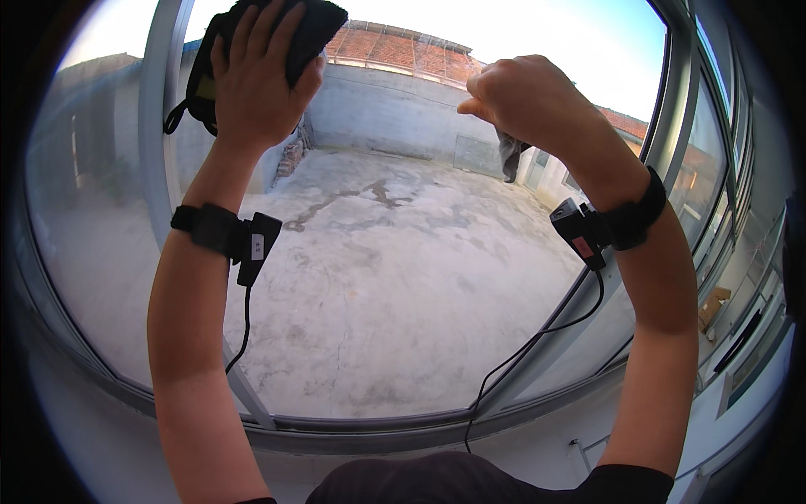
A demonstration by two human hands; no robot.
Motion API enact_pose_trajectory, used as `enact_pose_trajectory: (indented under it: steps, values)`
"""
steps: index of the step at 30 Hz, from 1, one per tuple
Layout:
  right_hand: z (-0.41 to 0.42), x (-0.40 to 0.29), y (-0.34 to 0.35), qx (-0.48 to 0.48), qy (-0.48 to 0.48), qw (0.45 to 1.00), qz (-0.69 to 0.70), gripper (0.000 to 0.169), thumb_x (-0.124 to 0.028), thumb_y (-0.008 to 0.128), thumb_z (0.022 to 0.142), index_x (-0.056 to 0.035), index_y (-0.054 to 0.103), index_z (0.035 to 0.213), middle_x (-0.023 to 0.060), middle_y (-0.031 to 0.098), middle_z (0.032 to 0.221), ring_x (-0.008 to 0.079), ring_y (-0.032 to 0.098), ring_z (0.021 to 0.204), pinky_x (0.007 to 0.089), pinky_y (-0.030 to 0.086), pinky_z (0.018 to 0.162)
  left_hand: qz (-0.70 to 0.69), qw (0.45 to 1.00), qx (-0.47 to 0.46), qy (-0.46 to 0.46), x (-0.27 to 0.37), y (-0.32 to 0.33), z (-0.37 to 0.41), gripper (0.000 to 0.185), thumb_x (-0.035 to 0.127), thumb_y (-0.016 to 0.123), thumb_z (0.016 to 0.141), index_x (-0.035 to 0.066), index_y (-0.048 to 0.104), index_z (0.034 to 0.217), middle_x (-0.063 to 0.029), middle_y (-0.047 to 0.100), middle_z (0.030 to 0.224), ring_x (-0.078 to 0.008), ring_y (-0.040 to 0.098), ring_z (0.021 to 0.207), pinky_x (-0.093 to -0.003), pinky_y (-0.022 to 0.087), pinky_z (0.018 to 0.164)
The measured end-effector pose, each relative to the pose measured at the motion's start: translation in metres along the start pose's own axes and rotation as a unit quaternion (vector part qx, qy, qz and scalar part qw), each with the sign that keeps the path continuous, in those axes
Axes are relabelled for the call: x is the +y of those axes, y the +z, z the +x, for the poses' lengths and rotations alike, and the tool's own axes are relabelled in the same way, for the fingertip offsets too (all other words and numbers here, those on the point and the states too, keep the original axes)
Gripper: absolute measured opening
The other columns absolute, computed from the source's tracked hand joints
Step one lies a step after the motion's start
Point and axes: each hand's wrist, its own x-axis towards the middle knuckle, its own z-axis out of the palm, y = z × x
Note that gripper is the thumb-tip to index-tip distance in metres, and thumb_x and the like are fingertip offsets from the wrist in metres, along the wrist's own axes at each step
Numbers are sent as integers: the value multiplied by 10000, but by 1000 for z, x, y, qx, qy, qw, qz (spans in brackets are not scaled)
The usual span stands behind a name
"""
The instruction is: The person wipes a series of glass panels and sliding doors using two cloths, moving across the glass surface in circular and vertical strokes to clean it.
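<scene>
My left hand (258,88) lies with fingers spread over a black fleecy cleaning pad (315,38) at the upper left of the window. A dark loop hangs from the pad's lower left, and a yellowish patch shows on its side. The pad appears held against the window glass (390,264), near the left upright of the frame. At the upper right, my right hand (522,94) is curled around a grey cloth (510,154). Only a short end of the cloth shows below the fist; the rest is hidden. Whether this cloth touches the glass I cannot tell.
A grey window frame (378,427) surrounds the pane, with more window sections (705,151) to the right. A black cable (504,365) trails from the right wrist's strapped device (579,233); another device (258,249) sits on the left wrist. Outside lie a concrete yard and a wall (384,104).
</scene>
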Motion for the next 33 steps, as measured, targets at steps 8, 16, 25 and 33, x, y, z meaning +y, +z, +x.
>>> enact_pose_trajectory:
  steps: [8, 16, 25, 33]
  values:
    - [29, -32, 23, 33, 202, 959, 198, 451, -452, 664, 861, -2, 696, 854, 187, 703, 797, 341, 709, 789, 437, 570, 738, -14, 1000, 2, -5, 3, 0, 3, 605, 484, 501, 950, 209, 402, 1480, -80, 403, 1521, -318, 335, 1426, -599, 216, 1138]
    - [-18, 12, 15, 10, 292, 905, 309, 214, -223, 677, 819, -9, 689, 832, 97, 640, 683, 180, 610, 624, 329, 503, 652, -34, 998, -45, -18, 17, -29, 12, 616, 324, 571, 881, 36, 445, 1410, -203, 420, 1462, -393, 345, 1391, -563, 209, 1142]
    - [-171, 110, 6, -51, 511, 826, 231, 158, -169, 661, 780, -11, 667, 791, 78, 621, 662, 159, 583, 625, 314, 478, 634, -2, 1000, -4, -1, 4, 4, -1, 594, 467, 493, 955, 207, 397, 1481, -64, 405, 1519, -293, 316, 1444, -581, 190, 1158]
    - [-286, 27, 18, -201, 464, 844, 182, 128, -127, 625, 720, -6, 643, 757, 204, 651, 738, 377, 648, 701, 426, 521, 657, 6, 1000, -10, -3, 0, 3, -3, 584, 454, 490, 963, 198, 399, 1480, -58, 411, 1515, -292, 324, 1441, -577, 179, 1164]
